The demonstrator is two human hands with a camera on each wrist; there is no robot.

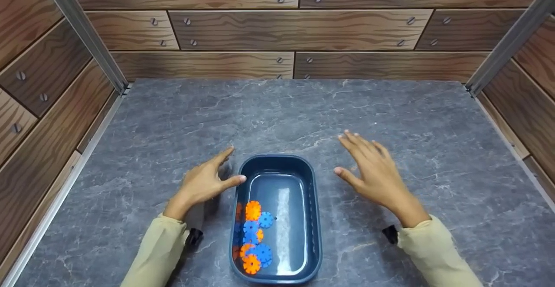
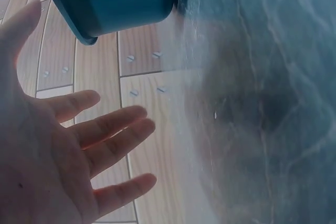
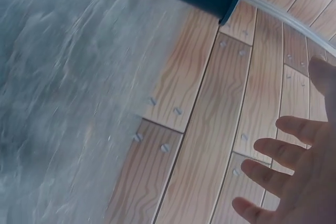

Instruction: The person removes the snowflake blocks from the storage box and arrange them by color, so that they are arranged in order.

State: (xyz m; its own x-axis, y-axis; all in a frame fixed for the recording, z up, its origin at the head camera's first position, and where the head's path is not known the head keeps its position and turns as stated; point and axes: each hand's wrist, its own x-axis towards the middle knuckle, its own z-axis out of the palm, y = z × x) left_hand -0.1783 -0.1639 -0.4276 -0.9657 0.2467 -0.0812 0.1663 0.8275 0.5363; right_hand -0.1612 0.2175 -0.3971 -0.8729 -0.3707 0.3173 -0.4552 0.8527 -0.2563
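Note:
A dark blue rectangular plastic bin stands lengthwise on the table in the head view. Along its left side, several notched discs lie loosely grouped, some orange and some blue. My left hand hovers left of the bin, fingers spread and holding nothing. Its thumb tip appears over the left rim; whether they touch I cannot tell. To the right of the bin, my right hand is raised apart from it, palm inward, fingers extended. Both wrist views show the bin's outer wall beyond bare fingers.
The grey marbled tabletop extends behind and beside the bin. Wood-patterned walls enclose it at the back and both sides, with metal posts at the back corners. Small black devices sit at both sleeve cuffs.

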